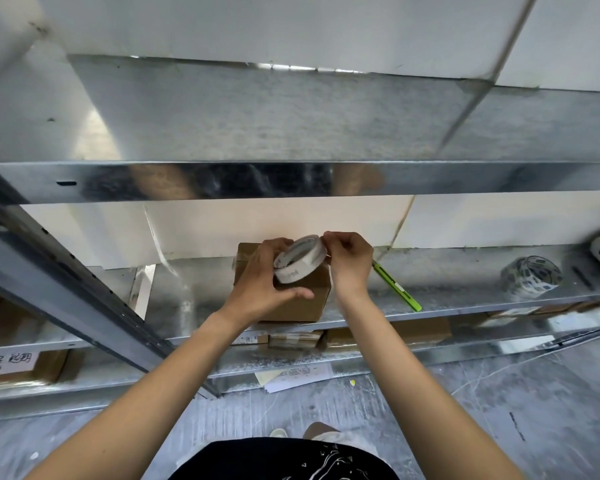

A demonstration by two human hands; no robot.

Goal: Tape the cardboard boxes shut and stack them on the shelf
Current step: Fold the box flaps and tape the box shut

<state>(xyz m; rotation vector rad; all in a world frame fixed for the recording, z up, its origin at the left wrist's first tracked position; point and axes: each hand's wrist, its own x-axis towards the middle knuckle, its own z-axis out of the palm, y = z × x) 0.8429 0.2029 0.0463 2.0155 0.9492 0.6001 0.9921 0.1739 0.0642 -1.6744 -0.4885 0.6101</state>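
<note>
While both bare forearms reached forward over a dark garment at the bottom of the view, the left hand [262, 278] gripped a roll of white tape [299, 258], its fingers curled round the far side and its thumb stretched beneath. Just right of it, the right hand [349, 261] pinched at the roll's rim with fingertips [327, 236] bent together; whether a loose tape end lay between them could not be told. Directly under and behind both hands sat a small cardboard box [302, 299] on the metal shelf [447, 292], its flaps down. To the right of the right hand a green stick-like tool [397, 287] lay slanted on the same shelf, and farther right a bundle of printed labels [530, 277] rested well apart from the box. Below the hands, the lower shelf held more flat cardboard boxes [420, 332], and sheets of paper [293, 375] lay on the floor. Beyond the hands rose a white wall [274, 220] and an upper shelf [291, 126].
</note>
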